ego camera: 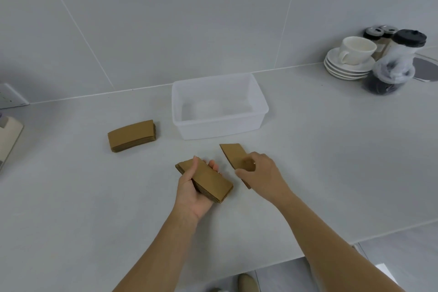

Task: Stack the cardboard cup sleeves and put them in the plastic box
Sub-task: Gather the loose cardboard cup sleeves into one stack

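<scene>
While the left hand (194, 193) grips a stack of sleeves (208, 180), the right hand (260, 170) pinches a single sleeve (233, 154) (its near part hidden beneath the fingers (246, 174)) on the counter (331, 161). Farther left lies another stack (132, 135); beyond, the empty plastic box (219, 123).

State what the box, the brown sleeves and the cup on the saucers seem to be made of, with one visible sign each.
Box: thin translucent plastic, as the counter shows faintly through its walls.
Brown sleeves: matte cardboard, with layered edges in the stack.
Cup: probably glazed ceramic, white and smooth with a thick rim.
</scene>
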The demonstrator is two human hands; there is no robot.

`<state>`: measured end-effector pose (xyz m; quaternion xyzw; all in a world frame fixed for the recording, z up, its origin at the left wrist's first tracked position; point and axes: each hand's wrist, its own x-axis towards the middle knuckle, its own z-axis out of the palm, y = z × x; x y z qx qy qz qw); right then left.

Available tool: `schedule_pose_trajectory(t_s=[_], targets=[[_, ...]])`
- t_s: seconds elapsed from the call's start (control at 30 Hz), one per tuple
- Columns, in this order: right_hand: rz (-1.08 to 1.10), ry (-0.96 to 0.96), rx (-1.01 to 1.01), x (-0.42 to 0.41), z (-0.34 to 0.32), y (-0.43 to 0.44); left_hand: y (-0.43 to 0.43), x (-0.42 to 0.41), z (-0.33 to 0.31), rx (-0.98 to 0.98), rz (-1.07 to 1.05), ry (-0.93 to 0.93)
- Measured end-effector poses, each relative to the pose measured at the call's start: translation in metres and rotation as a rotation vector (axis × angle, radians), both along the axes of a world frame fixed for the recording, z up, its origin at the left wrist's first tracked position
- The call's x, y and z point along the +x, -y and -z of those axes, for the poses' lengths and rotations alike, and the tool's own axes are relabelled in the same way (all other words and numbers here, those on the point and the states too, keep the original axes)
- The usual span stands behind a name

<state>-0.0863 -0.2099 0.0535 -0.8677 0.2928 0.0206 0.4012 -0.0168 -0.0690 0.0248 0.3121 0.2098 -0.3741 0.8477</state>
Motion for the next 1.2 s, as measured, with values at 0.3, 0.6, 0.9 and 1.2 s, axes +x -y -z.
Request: schedule_pose_trajectory(t_s=[0.3, 0.6, 0.9, 1.2], targets=[[-0.237, 0.102, 0.129, 0.017, -0.022, -0.047, -0.018, 0.000, -0.005, -0.105, 0.070, 0.090], [-0.366, 0.095, 0.063, 0.022, -0.013, -0.074, -0.040, 0.002, 0.007, -0.132, -0.035, 0.093], [-0.475, 0.051, 0.035, 0.023, -0.005, -0.082, -0.045, -0.002, 0.006, -0.141, -0.117, 0.097], [-0.542, 0.003, 0.112, 0.028, -0.008, -0.068, -0.041, -0.003, 0.006, 0.004, -0.042, 0.116]])
